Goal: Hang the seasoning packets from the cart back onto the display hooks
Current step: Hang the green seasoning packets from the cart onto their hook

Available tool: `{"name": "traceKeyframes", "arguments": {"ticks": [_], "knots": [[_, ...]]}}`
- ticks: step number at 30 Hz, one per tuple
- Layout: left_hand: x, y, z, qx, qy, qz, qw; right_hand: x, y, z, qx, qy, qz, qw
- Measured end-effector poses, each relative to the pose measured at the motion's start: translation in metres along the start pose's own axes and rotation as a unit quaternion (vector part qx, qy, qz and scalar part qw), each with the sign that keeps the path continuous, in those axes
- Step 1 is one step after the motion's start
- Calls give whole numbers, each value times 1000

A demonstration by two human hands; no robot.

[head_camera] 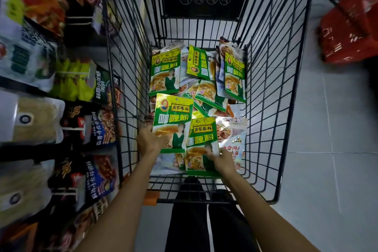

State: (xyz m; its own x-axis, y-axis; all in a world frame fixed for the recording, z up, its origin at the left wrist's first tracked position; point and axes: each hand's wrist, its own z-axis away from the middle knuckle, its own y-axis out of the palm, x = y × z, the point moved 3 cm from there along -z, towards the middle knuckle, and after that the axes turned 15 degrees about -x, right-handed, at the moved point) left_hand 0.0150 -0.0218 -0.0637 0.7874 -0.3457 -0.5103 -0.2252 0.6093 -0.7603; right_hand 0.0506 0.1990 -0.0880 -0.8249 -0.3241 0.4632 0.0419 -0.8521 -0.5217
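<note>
Head view: inside the black wire cart (225,201), the left hand (150,141) pinches the upper green and yellow packet (173,116); the right hand (224,162) pinches the lower green packet (201,141).

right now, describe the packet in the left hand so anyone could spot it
In the black wire cart, look at the end nearest the person. The left hand grips a green and yellow packet by its lower left edge. It is topmost, overlapping the matching packet in the right hand.
</note>
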Motion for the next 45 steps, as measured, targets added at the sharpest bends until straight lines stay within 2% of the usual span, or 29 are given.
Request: {"name": "traceKeyframes", "arguments": {"ticks": [4, 6, 9, 15, 17, 25, 29, 31, 35, 38, 45], "knots": [[-2, -5, -5, 46, -45, 88, 994, 12, -18, 0, -39, -27, -39, 998], [-6, -13, -7, 54, -28, 115, 992, 22, -33, -1, -71, -43, -37, 996], [-16, -39, -8, 20, 31, 135, 990, 44, -58, -4, -95, -75, -57, 991], [-43, -101, 18, -16, 94, 192, 977, 108, -93, 25, -68, -203, -78, 974], [-50, -127, 35, -38, 92, 225, 969, 128, -101, 42, -42, -229, -83, 969], [-56, -258, 133, -200, 99, 326, 919, 207, -127, 145, 55, -381, -83, 919], [-48, -337, 196, -328, 120, 347, 871, 244, -138, 226, 125, -473, -98, 867], [-41, -378, 228, -363, 123, 385, 840, 262, -142, 273, 161, -520, -101, 833], [-26, -463, 295, -433, 137, 433, 779, 289, -153, 380, 248, -587, -134, 759], [-11, -524, 352, -498, 157, 436, 733, 298, -159, 459, 312, -642, -150, 684], [42, -622, 479, -611, 191, 423, 642, 284, -149, 622, 434, -667, -185, 577]]}}
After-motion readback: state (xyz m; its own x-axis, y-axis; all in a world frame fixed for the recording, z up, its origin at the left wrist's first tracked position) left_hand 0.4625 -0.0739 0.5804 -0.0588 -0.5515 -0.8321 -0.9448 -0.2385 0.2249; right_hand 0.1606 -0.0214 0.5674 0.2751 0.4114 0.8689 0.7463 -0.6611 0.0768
